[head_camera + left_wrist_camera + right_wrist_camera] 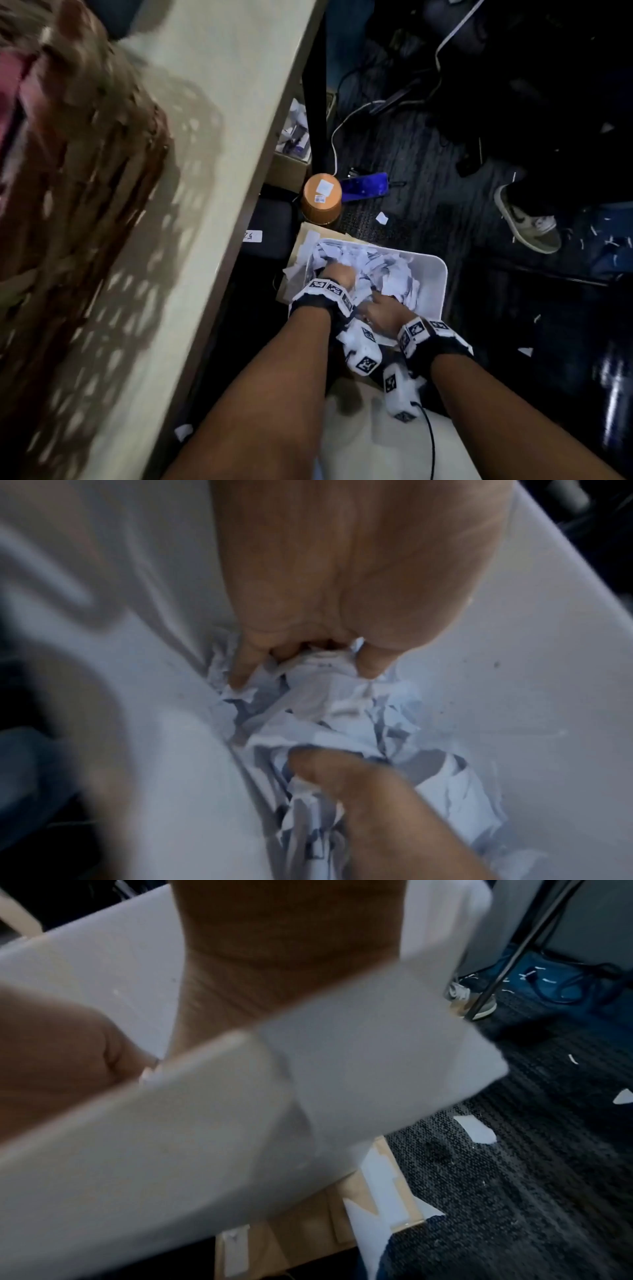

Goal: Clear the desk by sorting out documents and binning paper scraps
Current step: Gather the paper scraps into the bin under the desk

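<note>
A white bin (442, 274) stands on the floor beside the desk, holding a heap of torn paper scraps (376, 263). Both hands are down inside it. My left hand (337, 272) is at the far left of the heap; in the left wrist view the left hand (301, 669) curls its fingers round a wad of scraps (325, 704). My right hand (378, 308) is nearer me, and the right hand (318, 772) seems to pinch crumpled scraps under its thumb. In the right wrist view the bin wall (342, 1056) hides the fingers.
The desk edge (222, 171) runs along the left, with a blurred woven basket (85, 171) on top. An upturned orange tub (322, 198), cardboard (301, 240) under the bin, cables and another person's shoe (527, 222) surround it. Loose scraps (382, 218) lie on the carpet.
</note>
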Demonstrator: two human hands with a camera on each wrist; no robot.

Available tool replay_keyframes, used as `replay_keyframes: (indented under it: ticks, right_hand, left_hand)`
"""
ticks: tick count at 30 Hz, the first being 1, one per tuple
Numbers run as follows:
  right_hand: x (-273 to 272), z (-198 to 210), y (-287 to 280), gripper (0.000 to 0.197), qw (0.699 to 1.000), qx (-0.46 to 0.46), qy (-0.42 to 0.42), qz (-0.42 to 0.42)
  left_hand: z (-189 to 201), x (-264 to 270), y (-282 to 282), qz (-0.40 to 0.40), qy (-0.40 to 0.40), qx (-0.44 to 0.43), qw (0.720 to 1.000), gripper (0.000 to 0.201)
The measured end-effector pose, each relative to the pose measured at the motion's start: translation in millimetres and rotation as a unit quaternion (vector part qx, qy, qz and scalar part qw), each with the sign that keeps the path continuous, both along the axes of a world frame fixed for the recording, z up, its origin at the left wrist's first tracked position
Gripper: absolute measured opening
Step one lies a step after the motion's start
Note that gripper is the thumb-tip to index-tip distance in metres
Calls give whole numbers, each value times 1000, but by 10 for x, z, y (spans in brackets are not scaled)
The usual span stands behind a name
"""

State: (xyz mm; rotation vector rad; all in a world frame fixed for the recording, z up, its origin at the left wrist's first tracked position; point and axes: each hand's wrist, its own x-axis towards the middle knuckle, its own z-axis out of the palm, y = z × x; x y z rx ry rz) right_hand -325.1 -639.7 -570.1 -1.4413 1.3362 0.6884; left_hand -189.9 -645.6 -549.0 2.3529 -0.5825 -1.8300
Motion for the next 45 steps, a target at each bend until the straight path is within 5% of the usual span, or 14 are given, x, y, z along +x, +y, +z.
replay_keyframes:
  ticks: [3,6,10,17,20,23,25,28,32,38,41,43,45]
  right_hand:
    - [42,218,-66,11,998,10,-42,-41]
    - [15,624,-121,5,993,0,-93,-76]
    - [0,1295,-154,27,991,-57,-88,-79]
    - [251,2731,79,25,966,-206,-145,-64]
    - [441,3218,489,23,960,-181,-197,-81]
    - [739,3556,1021,22,970,-136,-202,8]
    - [1061,3764,1398,19,963,-95,-202,151]
    - [1611,3976,2059,16,913,-40,-202,352]
    - [2233,3956,2919,20,838,-59,-282,463]
    - [2587,3580,3884,76,649,-201,-379,628]
    - [2638,3468,4168,95,565,-241,-356,705]
    - [2666,3416,4275,92,564,-265,-339,705]
    - [2693,3382,4344,85,600,-270,-331,676]
  left_hand:
    - [146,9,154,35,26,-6,999,53]
    - [506,7,273,79,58,-61,993,79]
    - [1292,77,414,67,58,-139,986,49]
    - [2700,161,906,95,109,-177,973,45]
    - [3244,277,1457,8,131,-217,967,42]
    - [3588,542,2206,13,143,-239,960,39]
    - [3736,790,2789,68,151,-245,955,37]
    - [3868,1167,3731,177,131,-258,941,29]
    - [3930,1560,4870,323,-50,-297,897,17]
    - [3709,1650,6394,470,-329,-219,789,15]
    - [3533,1466,6960,436,-387,-163,796,14]
    - [3425,1301,7239,399,-390,-150,816,13]
    - [3368,1140,7430,369,-370,-160,837,19]
